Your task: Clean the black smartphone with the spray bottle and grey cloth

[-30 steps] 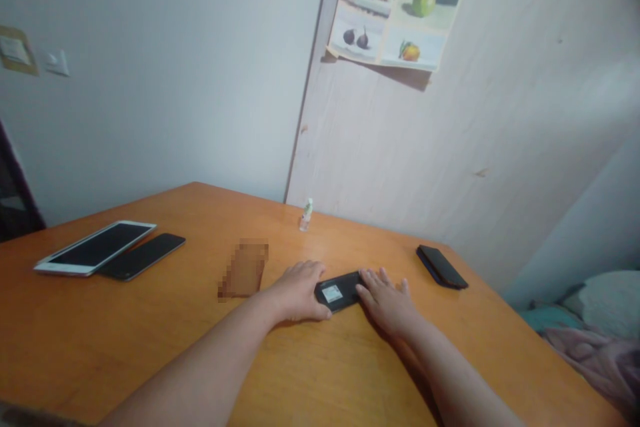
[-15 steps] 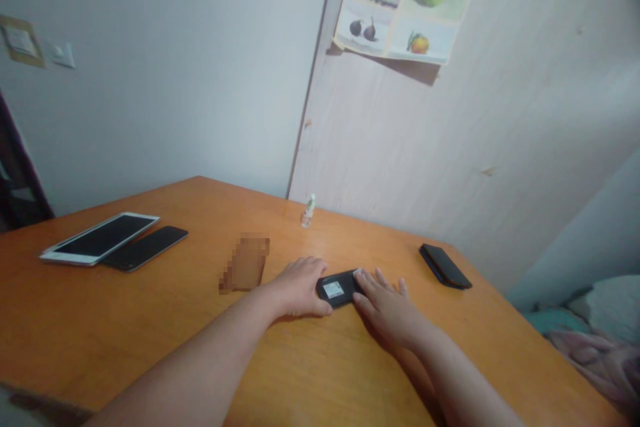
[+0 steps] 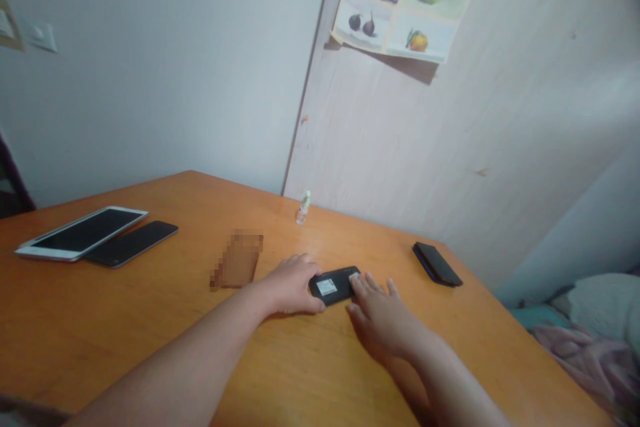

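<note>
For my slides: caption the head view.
On a table: left hand around one end of a black device, right hand touching the other.

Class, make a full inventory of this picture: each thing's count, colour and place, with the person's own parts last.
Table: 1, orange-brown, below the walls
Tablet: 1, white with dark screen, table's left side
Black slab: 1, black, beside the tablet
Pixelated item: 1, brown, left of centre; details hidden
Small bottle: 1, clear, near the back edge
Black device: 1, black with white label, between the hands
Dark case: 1, black, table's right side
Fruit picture sheet: 1, multicoloured, on the wall
Wall fittings: 2, whitish, one tan-edged, upper left
Cloths: count unclear, white, teal, mauve, far right
Hands: 2, bare; left grips the device's left end, right touches its right end
</note>
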The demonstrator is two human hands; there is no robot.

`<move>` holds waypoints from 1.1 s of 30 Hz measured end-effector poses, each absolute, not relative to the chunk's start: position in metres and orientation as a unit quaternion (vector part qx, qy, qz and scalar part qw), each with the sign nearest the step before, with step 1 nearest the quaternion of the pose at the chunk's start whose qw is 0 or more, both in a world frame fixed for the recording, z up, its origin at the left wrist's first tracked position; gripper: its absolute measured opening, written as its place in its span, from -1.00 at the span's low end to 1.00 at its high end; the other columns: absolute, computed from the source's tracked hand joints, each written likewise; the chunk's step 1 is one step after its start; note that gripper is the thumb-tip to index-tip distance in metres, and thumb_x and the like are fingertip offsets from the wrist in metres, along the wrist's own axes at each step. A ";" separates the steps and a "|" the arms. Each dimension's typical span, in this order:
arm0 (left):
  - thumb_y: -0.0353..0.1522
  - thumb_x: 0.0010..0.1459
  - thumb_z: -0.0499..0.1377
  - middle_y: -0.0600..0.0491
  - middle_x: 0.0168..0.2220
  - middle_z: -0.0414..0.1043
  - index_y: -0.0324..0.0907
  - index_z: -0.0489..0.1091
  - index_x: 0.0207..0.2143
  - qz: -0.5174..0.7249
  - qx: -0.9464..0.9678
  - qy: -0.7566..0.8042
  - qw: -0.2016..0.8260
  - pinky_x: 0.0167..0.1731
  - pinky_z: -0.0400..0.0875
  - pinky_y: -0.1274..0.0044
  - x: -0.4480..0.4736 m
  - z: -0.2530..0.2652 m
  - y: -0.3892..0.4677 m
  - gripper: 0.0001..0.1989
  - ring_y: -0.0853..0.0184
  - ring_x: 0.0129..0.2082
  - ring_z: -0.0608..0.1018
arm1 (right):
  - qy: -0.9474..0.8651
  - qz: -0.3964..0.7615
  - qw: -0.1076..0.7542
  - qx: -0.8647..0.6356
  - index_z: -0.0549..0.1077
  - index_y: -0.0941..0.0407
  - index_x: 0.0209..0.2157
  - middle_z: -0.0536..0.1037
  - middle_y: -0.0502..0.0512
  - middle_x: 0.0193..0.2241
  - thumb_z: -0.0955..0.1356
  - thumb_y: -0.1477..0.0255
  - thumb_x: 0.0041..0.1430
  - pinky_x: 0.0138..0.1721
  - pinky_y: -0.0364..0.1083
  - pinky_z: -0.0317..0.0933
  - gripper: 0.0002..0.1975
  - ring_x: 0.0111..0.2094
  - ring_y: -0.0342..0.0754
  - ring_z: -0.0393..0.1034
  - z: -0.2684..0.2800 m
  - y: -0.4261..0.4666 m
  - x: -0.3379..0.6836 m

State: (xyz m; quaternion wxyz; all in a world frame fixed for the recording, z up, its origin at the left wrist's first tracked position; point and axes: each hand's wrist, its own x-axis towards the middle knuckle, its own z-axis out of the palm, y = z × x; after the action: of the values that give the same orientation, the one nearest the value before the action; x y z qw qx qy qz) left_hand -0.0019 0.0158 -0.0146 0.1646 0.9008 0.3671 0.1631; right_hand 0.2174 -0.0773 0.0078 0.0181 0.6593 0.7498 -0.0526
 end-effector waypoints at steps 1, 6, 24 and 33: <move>-0.06 -0.17 0.31 -0.01 -0.17 0.40 -0.04 0.48 -0.12 0.165 0.900 0.367 0.165 -0.19 0.39 0.44 -0.002 -0.015 0.016 -0.48 0.15 -0.15 0.47 | 0.774 -0.054 0.008 0.630 0.12 0.23 0.33 0.12 0.35 0.33 0.18 0.28 0.33 0.29 0.34 -0.24 -0.39 0.36 0.24 -0.10 0.008 -0.080 0.212; -0.06 -0.16 0.31 0.00 -0.16 0.40 -0.05 0.47 -0.11 0.165 0.904 0.362 0.159 -0.20 0.39 0.45 -0.002 -0.014 0.016 -0.48 0.15 -0.14 0.47 | 0.780 -0.072 -0.069 0.617 0.51 0.05 -0.02 0.57 0.19 0.00 0.18 0.38 0.32 0.10 0.02 0.16 -0.65 0.01 0.07 0.45 0.012 -0.072 0.216; -0.03 -0.15 0.30 -0.02 -0.18 0.40 -0.05 0.48 -0.16 0.164 0.902 0.363 0.165 -0.19 0.39 0.42 0.000 -0.014 0.017 -0.50 0.12 -0.15 0.48 | 0.694 -0.070 -0.220 0.682 0.55 0.11 -0.35 0.47 0.07 -0.33 0.30 0.56 0.06 -0.22 -0.14 0.19 -0.81 -0.27 -0.07 0.37 -0.014 -0.039 0.240; -0.04 -0.17 0.31 -0.04 -0.15 0.41 -0.06 0.48 -0.12 0.168 0.899 0.363 0.176 -0.16 0.39 0.39 -0.001 -0.012 0.015 -0.47 0.09 -0.12 0.48 | 0.677 -0.011 -0.140 0.722 0.59 0.13 -0.26 0.46 0.14 -0.31 0.28 0.51 0.17 -0.22 -0.11 0.24 -0.77 -0.26 -0.03 0.40 -0.006 -0.039 0.253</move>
State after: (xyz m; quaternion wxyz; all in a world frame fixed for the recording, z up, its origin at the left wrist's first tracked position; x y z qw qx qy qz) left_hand -0.0009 0.0149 -0.0121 0.1764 0.8993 0.3630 0.1682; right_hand 0.2528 -0.0385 -0.0061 -0.1399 0.7221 0.6774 -0.0112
